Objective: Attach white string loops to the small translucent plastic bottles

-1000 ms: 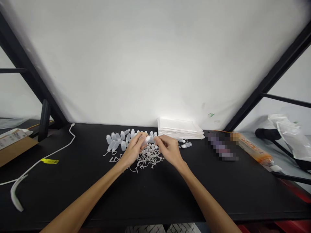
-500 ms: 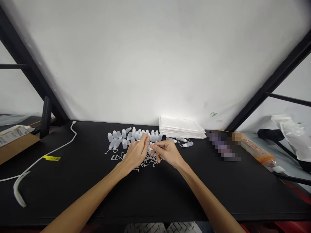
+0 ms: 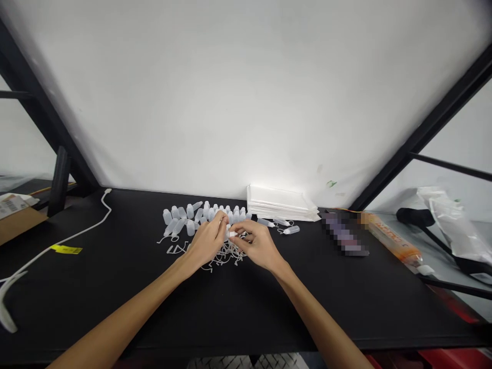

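Note:
Close together over the black table, both of my hands work at one small squeeze bottle. My left hand is closed around the translucent bottle, which its fingers mostly hide. The thumb and fingers of my right hand pinch a white cap at the bottle's end; whether it is seated I cannot tell. Beneath the hands lies a tangle of white tethered caps. Just behind, several small translucent bottles stand or lie in a group.
A stack of white sheets lies against the wall. In front of it are a few bottles with tethered caps. A blurred dark item and an orange-labelled package lie right. A white cable with a yellow tag runs left.
My right fingers have shifted onto a white cap, now visible against the bottle in my left hand. The whole view has moved slightly, so things appear further left.

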A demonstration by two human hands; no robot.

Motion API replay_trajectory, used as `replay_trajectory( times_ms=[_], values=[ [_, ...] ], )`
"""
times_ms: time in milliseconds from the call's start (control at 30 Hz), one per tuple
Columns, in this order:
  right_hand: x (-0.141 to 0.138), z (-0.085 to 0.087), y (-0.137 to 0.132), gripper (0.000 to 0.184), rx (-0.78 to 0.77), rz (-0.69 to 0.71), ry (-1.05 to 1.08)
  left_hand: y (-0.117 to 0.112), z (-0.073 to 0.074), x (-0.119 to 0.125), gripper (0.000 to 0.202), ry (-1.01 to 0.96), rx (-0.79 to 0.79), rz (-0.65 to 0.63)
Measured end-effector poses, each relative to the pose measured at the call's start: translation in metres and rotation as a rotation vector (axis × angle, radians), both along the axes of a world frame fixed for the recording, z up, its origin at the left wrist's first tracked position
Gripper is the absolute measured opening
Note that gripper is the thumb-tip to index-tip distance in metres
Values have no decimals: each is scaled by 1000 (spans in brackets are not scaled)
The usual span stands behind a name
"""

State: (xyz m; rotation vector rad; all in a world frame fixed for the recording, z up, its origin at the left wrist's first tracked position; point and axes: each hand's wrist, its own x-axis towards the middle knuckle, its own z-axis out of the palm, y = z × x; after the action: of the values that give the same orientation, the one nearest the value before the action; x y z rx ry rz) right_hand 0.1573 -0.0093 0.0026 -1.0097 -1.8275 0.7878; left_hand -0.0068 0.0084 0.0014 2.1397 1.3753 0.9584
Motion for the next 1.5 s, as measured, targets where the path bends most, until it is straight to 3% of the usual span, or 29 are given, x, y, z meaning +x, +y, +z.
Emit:
replay_trajectory(
  times_ms=[100,167,267,333,500,633,800,900,1000,1067,1200,1367,1500],
  values=[
    [0,0,-1,31,-64,21,5,1,-2,0,17,-4,1,-11],
    [1,0,0,29,-140,63,6,1,-2,1,16,-3,-14,-8],
    [1,0,0,24,-84,37,6,1,-2,1,19,-16,-29,-9],
    [1,0,0,32,-56,13,20,1,-3,1,21,-25,-29,-11],
    [0,-2,1,29,-127,79,84,2,-3,1,20,-82,-72,-13],
    [3,-1,1,22,-3,54,112,5,-1,0,25,-298,-236,-46],
    [4,10,-5,17,305,13,0,1,12,0,33,-552,-624,-173],
    [2,17,-11,20,448,0,-70,-1,20,-2,35,-603,-705,-209],
    [7,25,-15,21,483,-4,-113,1,24,-7,33,-587,-737,-219],
    [17,30,-14,19,474,-61,-105,7,25,-13,32,-575,-731,-165],
    [44,27,1,22,375,-289,-106,17,23,-23,33,-687,-501,-27],
    [53,-1,22,24,180,-324,-758,18,16,-25,30,-713,-304,-139],
    [47,-14,25,30,84,-283,-919,16,13,-25,23,-631,-221,-197]
  ],
)
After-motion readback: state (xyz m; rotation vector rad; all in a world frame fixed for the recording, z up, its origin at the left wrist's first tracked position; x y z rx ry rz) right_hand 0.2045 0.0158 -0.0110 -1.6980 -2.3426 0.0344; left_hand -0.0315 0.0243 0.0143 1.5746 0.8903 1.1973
